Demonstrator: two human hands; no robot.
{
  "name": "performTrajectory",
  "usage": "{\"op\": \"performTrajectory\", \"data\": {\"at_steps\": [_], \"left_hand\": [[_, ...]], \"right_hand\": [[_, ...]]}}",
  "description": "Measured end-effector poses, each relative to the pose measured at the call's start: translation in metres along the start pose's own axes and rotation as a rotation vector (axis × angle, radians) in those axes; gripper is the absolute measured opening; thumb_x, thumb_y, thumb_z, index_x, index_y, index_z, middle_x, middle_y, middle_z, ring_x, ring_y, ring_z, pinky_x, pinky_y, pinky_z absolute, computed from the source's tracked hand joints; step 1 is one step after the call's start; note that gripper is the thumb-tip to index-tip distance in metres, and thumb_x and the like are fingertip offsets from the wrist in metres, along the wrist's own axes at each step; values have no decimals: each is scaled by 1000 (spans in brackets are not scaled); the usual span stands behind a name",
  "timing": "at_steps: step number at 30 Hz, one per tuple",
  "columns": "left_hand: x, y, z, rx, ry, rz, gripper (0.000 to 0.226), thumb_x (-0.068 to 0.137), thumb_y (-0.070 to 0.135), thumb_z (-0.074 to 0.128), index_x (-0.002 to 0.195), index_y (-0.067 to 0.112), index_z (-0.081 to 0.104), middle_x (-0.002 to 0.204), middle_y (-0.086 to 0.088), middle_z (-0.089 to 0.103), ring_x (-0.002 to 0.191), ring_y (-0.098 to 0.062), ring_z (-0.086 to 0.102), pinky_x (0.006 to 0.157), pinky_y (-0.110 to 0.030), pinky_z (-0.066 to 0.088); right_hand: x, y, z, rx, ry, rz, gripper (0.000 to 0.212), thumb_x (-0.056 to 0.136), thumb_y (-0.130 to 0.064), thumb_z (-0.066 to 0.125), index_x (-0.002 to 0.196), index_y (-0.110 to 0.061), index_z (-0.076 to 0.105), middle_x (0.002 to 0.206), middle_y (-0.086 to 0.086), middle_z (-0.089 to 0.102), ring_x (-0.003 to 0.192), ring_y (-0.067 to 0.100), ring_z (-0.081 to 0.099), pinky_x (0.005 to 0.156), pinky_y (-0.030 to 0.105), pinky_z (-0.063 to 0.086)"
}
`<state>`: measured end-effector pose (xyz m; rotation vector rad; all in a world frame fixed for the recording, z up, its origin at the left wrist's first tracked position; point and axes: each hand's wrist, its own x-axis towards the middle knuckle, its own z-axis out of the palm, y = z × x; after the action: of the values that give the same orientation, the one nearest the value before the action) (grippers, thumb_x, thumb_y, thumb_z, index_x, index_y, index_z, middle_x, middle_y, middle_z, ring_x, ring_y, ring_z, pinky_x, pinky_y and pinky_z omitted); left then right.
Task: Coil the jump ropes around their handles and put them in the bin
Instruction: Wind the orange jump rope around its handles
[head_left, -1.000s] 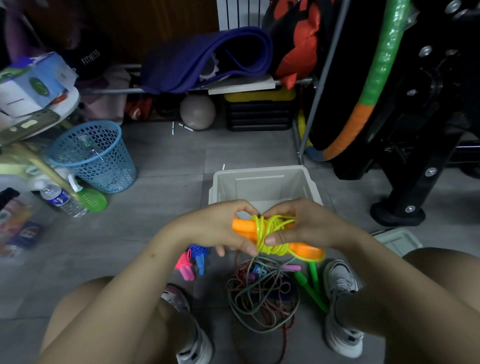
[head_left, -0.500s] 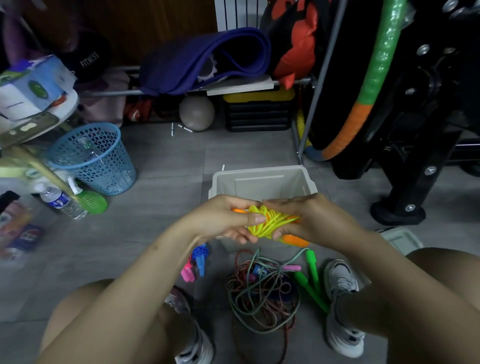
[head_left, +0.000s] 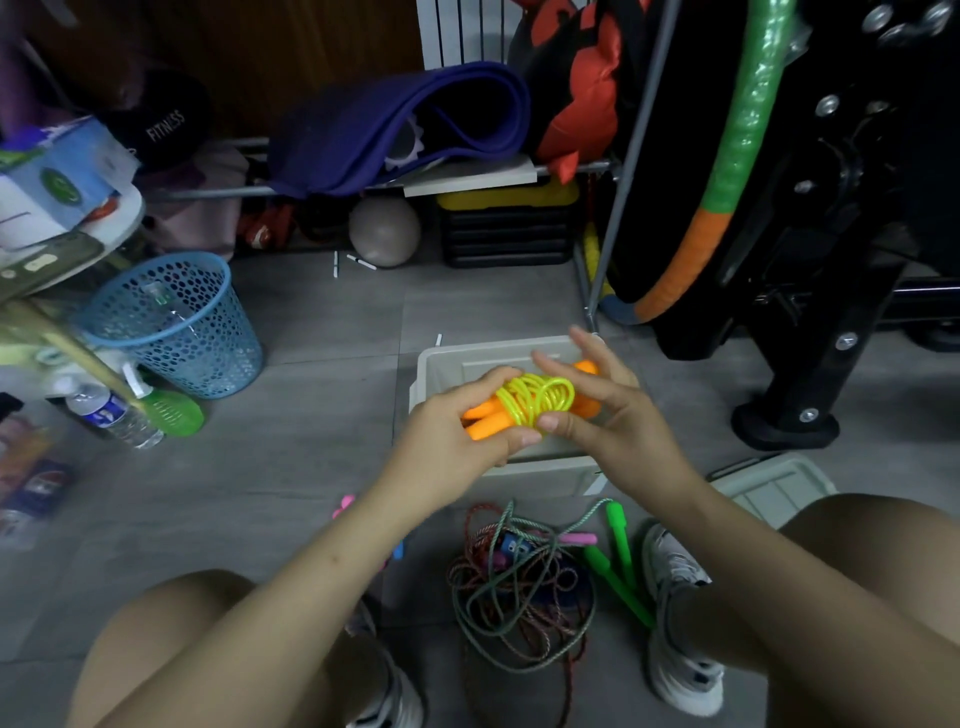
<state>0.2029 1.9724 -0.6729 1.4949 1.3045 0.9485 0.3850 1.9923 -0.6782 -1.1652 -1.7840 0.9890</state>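
Fingers: left hand (head_left: 457, 441) curls round the orange handles (head_left: 485, 422), thumb pressed on top; right hand (head_left: 608, 415) pinches the yellow rope coil (head_left: 537, 399) between thumb and fingertips, upper fingers spread straight. Bundle held above the beige bin (head_left: 540, 475), which stands on the grey floor (head_left: 311, 415) between the knees. Blue mesh basket (head_left: 176, 322), far left. Tangled ropes (head_left: 519, 592), loose on the floor before the bin. Green handles (head_left: 618, 561), just right of the tangle. Pink handle (head_left: 344, 506), left of it, partly hidden by the forearm.

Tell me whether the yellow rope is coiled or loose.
Coiled: the yellow rope loops tightly around the orange handles, held over the bin.
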Motion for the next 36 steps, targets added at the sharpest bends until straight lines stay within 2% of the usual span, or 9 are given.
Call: {"op": "performTrajectory", "data": {"at_steps": [5,8,12,19,24,28,32,34,36], "left_hand": [[-3,0,16,159,215,162,49,77,44,73,122,44,54,102,24,57,93,2,60,80,-11,45],[-3,4,19,-33,247,89,18,81,57,54,98,52,58,94,16,65,87,-15,67,77,-38,57],[-1,11,14,-169,262,-37,10,96,33,52,87,30,55,91,-3,57,75,-28,66,55,-33,53],[2,9,4,-325,88,-172,22,93,22,58,111,36,57,84,-15,52,70,-25,63,52,-25,50],[1,7,7,-259,108,-180,12,92,20,62,89,31,67,103,-15,63,88,-22,63,71,-32,53],[1,12,4,-278,85,-154,5,89,25,62,92,26,66,105,-7,66,88,-12,63,67,-22,48],[1,9,8,-237,180,-169,10,83,26,71,87,19,67,95,-3,67,86,-12,63,71,-24,48],[2,10,10,-309,210,-208,7,84,21,70,86,16,65,90,-5,68,78,-14,64,63,-24,49],[2,13,12,-412,225,-234,5,85,18,68,86,16,64,85,-4,68,70,-15,65,55,-24,50]], "right_hand": [[1,-4,6,-50,35,38,54,82,-53,52,129,-61,26,159,1,7,144,6,-4,113,26,17],[3,-1,12,-47,-4,-15,52,92,-45,44,137,-50,18,157,1,17,142,3,-2,103,5,19],[7,3,5,-22,-143,-38,49,96,-40,41,140,-48,19,155,-17,13,145,2,-3,119,36,15],[4,-1,2,-154,-235,-49,50,99,-42,30,143,-53,9,160,-8,1,143,3,-16,119,45,5],[-1,1,9,41,-93,-33,42,98,-24,47,128,-52,40,156,-6,18,144,0,6,114,39,29],[-1,-2,12,152,-25,32,45,95,-15,54,116,-54,52,155,-8,21,139,7,29,80,43,57],[1,0,13,-46,-118,-8,43,96,-24,51,122,-58,43,157,-5,16,143,10,15,114,36,28],[2,-5,12,-18,-199,46,40,99,-25,45,126,-54,40,156,-12,11,139,3,7,108,3,8],[3,-10,14,113,-162,99,39,97,-35,46,128,-58,37,153,-19,16,141,1,6,108,3,9]]}}
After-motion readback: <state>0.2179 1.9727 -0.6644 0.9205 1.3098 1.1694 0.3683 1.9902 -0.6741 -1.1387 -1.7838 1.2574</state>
